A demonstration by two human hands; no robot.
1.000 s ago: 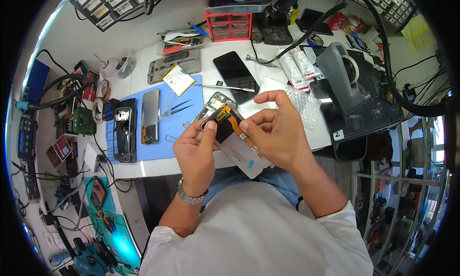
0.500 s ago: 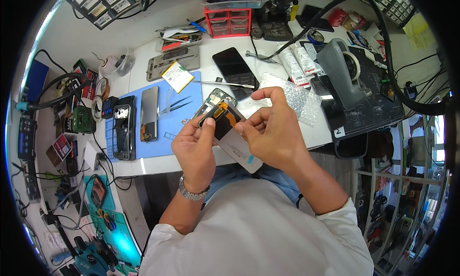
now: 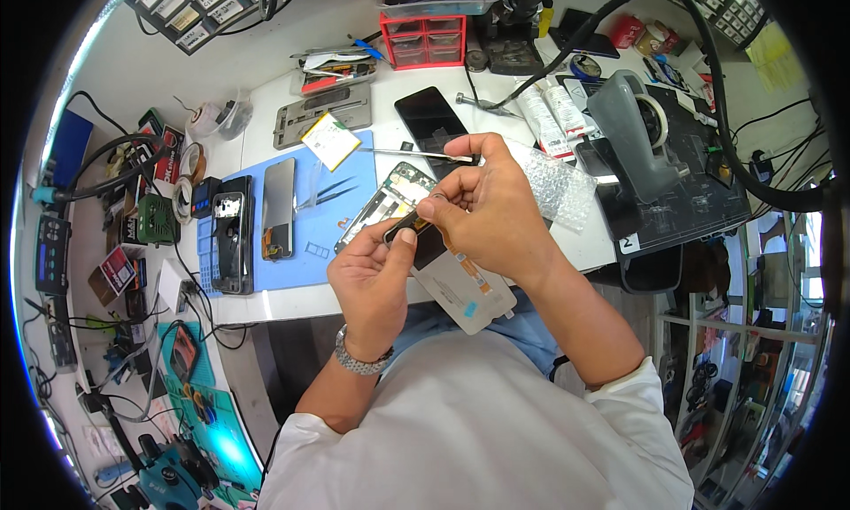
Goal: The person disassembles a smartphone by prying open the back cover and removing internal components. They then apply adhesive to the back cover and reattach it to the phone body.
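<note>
A phone display panel (image 3: 462, 290) hangs back side up over the table's front edge, with a grey backing, a blue mark low down and an orange flex strip. My left hand (image 3: 370, 275) is closed on its upper left end, thumb on top. At the upper right end, my right hand (image 3: 498, 216) pinches the panel with thumb and fingers, hiding part of the flex. Just beyond the hands lies an opened phone body (image 3: 390, 200) with its inner parts showing. A thin metal tool (image 3: 390, 150) reaches toward my right index finger.
On the blue mat (image 3: 305, 278) lie a second display panel (image 3: 278, 207), tweezers (image 3: 329, 191) and a black phone frame (image 3: 232, 240). A white battery (image 3: 331, 142), a black phone (image 3: 430, 116), bubble wrap (image 3: 558, 187) and white tubes (image 3: 542, 125) lie farther back.
The panel's lower end has swung right and toward me. My right hand has moved up and left onto its upper end, covering much of the flex. More of the opened phone body shows.
</note>
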